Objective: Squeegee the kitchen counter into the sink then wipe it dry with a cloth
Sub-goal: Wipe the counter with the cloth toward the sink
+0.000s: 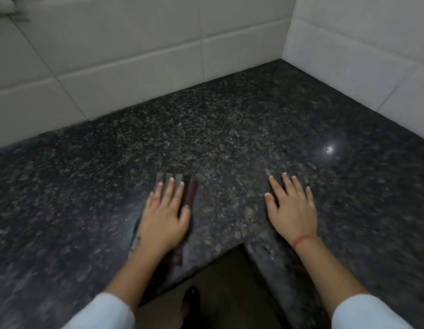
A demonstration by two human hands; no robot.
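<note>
A dark speckled granite counter [218, 129] fills the corner in front of me. My left hand [164, 217] lies flat with straight fingers on a folded cloth [190, 193], grey with dark red stripes, pressing it onto the counter near the inner front edge. The cloth shows beyond my fingertips, beside my thumb and below my wrist. My right hand [293, 207] rests flat on the bare counter to the right, fingers spread, holding nothing. No squeegee or sink is in view.
White tiled walls [135, 48] rise behind the counter and on the right [363, 55], meeting in a corner. The counter's inner front edge [230, 249] forms a notch where I stand; floor and my foot [190, 302] show below. A light glare [331, 149] reflects at right.
</note>
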